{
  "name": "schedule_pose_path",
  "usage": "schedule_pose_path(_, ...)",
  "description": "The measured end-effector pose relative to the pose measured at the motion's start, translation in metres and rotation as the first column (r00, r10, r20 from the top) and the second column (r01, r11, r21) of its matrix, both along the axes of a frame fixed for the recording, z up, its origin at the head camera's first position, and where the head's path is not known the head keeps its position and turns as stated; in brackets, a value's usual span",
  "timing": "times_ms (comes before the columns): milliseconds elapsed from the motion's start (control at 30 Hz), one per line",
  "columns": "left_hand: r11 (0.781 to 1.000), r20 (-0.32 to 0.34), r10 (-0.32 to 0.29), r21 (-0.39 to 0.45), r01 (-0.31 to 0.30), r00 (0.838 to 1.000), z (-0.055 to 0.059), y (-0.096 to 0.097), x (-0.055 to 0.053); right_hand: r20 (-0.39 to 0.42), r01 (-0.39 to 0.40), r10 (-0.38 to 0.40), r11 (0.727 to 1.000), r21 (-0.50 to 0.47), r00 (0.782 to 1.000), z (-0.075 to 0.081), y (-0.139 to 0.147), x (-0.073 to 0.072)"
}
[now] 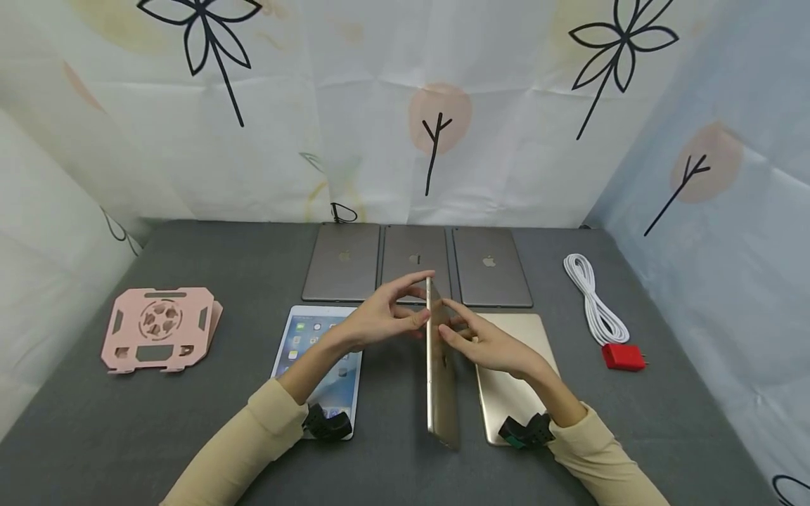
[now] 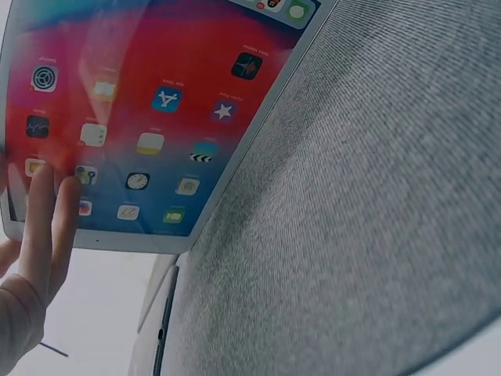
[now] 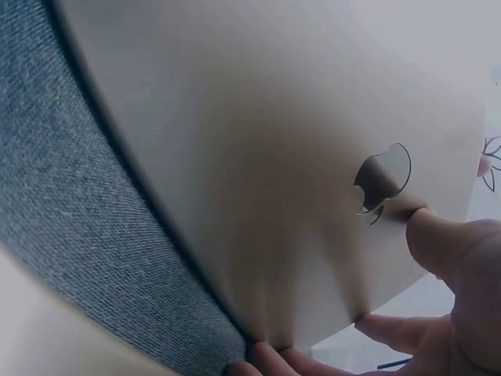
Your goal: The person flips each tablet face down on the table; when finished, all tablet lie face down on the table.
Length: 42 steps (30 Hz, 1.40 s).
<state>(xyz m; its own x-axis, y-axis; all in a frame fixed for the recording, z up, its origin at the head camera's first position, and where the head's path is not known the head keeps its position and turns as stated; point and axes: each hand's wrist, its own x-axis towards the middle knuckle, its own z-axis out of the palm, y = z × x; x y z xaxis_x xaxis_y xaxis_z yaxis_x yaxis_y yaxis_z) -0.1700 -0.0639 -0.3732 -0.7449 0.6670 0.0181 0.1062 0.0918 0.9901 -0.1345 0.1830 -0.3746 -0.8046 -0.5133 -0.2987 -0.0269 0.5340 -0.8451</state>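
Note:
A gold tablet stands on its long edge, upright between the two hands. Its lit screen faces left, with app icons on red and blue. On its back an apple logo shows. My left hand holds it near the far end, fingers on the screen side and one at the top edge. Opposite, my right hand grips it with the thumb on the back by the logo and fingers at the far edge. A white-framed tablet lies screen up at left; another gold tablet lies back up at right.
Three grey tablets lie in a row at the back. A pink folding stand is at the left. To the right lie a coiled white cable and a red plug adapter. Printed cloth hangs around the grey table.

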Motion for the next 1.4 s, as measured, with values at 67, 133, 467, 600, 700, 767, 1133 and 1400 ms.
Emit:
schedule_pose_path(67, 1.000, 0.017, 0.008, -0.005, -0.008, 1.000, -0.001, -0.003, 0.000, -0.008, 0.005, -0.005, 1.000, 0.013, 1.000, -0.001, 0.000, 0.001)
schedule_pose_path(133, 1.000, 0.020, 0.007, -0.008, -0.007, 1.000, -0.001, -0.006, 0.001, -0.025, 0.009, -0.008, 1.000, 0.023, 1.000, -0.003, 0.000, 0.001)
schedule_pose_path(467, 1.000, 0.076, 0.002, -0.003, -0.001, 0.997, -0.004, -0.027, 0.002, -0.173, -0.007, 0.017, 0.998, 0.056, 0.985, -0.010, -0.001, 0.002)
schedule_pose_path(600, 0.999, 0.113, 0.044, -0.010, -0.043, 0.993, -0.007, -0.031, 0.004, -0.207, 0.006, 0.017, 0.994, 0.109, 0.978, -0.013, -0.002, 0.002)
schedule_pose_path(700, 0.998, 0.134, 0.067, -0.004, -0.067, 0.989, -0.010, -0.034, 0.005, -0.223, 0.001, 0.030, 0.990, 0.138, 0.974, -0.014, -0.003, 0.002)
schedule_pose_path(767, 0.997, 0.142, 0.080, -0.005, -0.080, 0.987, -0.011, -0.036, 0.005, -0.228, -0.007, 0.039, 0.990, 0.141, 0.973, -0.015, -0.004, 0.001)
schedule_pose_path(1133, 0.993, 0.200, 0.121, -0.014, -0.121, 0.972, -0.014, -0.047, 0.009, -0.214, 0.073, -0.028, 0.976, 0.207, 0.976, -0.021, -0.006, 0.000)
schedule_pose_path(1400, 0.989, 0.162, 0.142, -0.072, -0.132, 0.977, -0.019, -0.052, 0.009, -0.235, 0.150, -0.110, 0.976, 0.160, 0.966, -0.022, -0.009, -0.002)
